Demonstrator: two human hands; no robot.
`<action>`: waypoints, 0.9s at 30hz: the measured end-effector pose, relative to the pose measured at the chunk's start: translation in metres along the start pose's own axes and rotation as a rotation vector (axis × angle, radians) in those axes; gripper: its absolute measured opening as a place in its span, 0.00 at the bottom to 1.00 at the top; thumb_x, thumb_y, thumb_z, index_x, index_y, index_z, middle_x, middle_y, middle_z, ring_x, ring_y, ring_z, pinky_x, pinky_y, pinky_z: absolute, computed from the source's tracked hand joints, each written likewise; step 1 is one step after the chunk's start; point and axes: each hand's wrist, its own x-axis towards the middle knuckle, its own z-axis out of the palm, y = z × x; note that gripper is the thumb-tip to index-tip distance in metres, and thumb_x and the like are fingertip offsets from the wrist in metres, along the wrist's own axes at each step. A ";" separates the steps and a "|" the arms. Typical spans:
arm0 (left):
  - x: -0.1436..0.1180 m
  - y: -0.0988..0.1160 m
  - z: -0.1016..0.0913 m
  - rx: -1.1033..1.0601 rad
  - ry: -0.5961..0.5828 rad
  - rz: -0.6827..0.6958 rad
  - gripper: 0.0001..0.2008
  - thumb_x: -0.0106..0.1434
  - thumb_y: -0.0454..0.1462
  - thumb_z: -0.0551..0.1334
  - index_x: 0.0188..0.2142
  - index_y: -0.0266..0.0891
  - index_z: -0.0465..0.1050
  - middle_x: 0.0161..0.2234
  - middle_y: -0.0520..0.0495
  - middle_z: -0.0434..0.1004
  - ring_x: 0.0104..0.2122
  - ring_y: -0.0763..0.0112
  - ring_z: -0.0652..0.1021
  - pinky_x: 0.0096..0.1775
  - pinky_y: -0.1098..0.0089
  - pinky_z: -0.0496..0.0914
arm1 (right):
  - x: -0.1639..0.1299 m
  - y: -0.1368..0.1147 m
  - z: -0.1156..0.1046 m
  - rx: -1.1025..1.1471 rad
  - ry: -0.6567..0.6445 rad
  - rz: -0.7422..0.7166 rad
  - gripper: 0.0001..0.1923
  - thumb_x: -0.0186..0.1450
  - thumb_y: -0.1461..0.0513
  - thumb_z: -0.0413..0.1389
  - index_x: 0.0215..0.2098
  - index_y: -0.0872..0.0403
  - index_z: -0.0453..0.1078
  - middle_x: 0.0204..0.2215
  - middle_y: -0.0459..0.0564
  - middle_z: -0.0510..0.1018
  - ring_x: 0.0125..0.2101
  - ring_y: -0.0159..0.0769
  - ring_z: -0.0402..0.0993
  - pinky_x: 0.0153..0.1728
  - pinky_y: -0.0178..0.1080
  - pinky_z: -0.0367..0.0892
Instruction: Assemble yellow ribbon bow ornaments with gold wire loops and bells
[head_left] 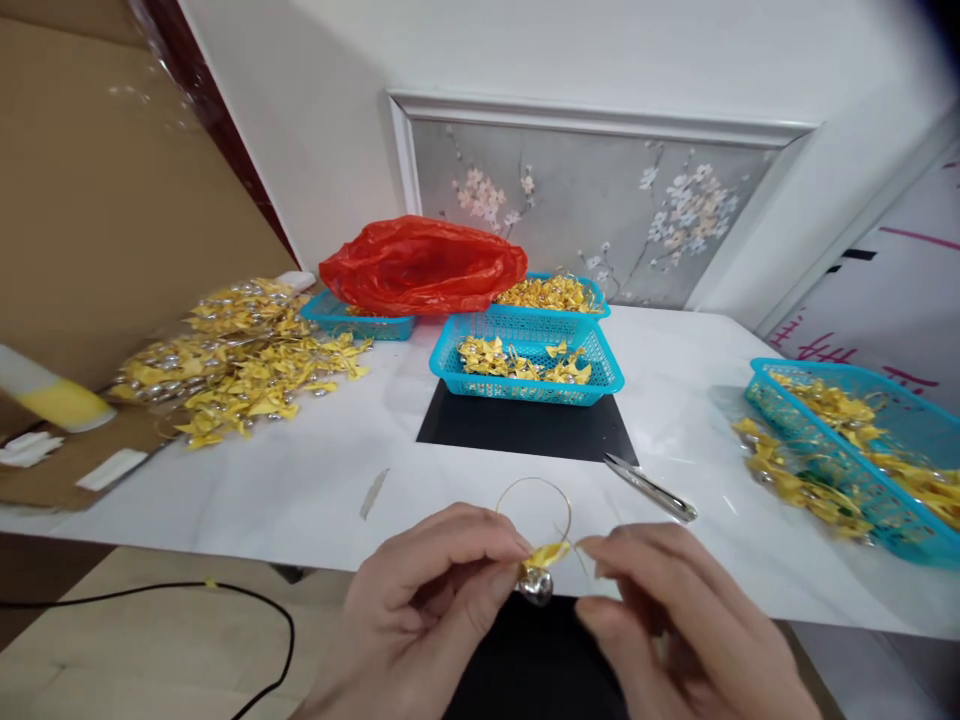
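Note:
Just past the table's front edge, my left hand (442, 600) pinches a small yellow ribbon bow (551, 553) between thumb and forefinger. Below the bow hangs a shiny round silver bell (536, 585). A thin gold wire loop (568, 497) rises from it over the tabletop. To the right, my right hand (667, 620) has its thumb and forefinger parted, with the forefinger tip close to the wire's loose end. I cannot tell whether that fingertip touches the wire. The other right fingers curl inward and are partly hidden.
Metal snips (652, 488) lie by a black mat (517, 425). On the mat's far part stands a blue basket (525, 390) of yellow bows. A red plastic bag (420, 265) lies behind, a pile of bows (255, 385) left, another blue basket (862, 470) right.

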 end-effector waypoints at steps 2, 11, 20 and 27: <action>0.001 -0.001 -0.003 -0.006 -0.054 -0.043 0.09 0.63 0.31 0.64 0.33 0.47 0.81 0.31 0.52 0.79 0.30 0.74 0.78 0.32 0.80 0.72 | 0.009 0.004 -0.005 0.134 -0.069 0.073 0.09 0.66 0.64 0.58 0.44 0.50 0.73 0.32 0.48 0.74 0.22 0.28 0.69 0.18 0.30 0.65; 0.004 0.007 -0.001 -0.196 -0.089 -0.222 0.04 0.62 0.36 0.67 0.31 0.44 0.82 0.29 0.51 0.78 0.29 0.75 0.76 0.33 0.81 0.71 | 0.021 0.008 -0.003 0.454 -0.347 0.283 0.06 0.69 0.61 0.54 0.38 0.51 0.73 0.26 0.43 0.69 0.22 0.27 0.66 0.20 0.28 0.63; 0.010 -0.002 -0.009 -0.847 0.131 -0.735 0.11 0.52 0.26 0.73 0.34 0.41 0.82 0.27 0.49 0.83 0.27 0.74 0.82 0.33 0.76 0.79 | 0.013 0.002 0.000 0.382 -0.134 0.169 0.12 0.72 0.66 0.46 0.51 0.50 0.66 0.29 0.45 0.74 0.20 0.27 0.64 0.19 0.30 0.62; 0.014 -0.003 -0.006 -1.165 0.039 -0.694 0.14 0.51 0.24 0.73 0.35 0.38 0.81 0.31 0.49 0.82 0.31 0.76 0.83 0.35 0.81 0.79 | 0.032 -0.005 0.009 0.210 -0.135 -0.114 0.11 0.65 0.74 0.51 0.37 0.56 0.72 0.29 0.48 0.76 0.28 0.29 0.72 0.28 0.30 0.70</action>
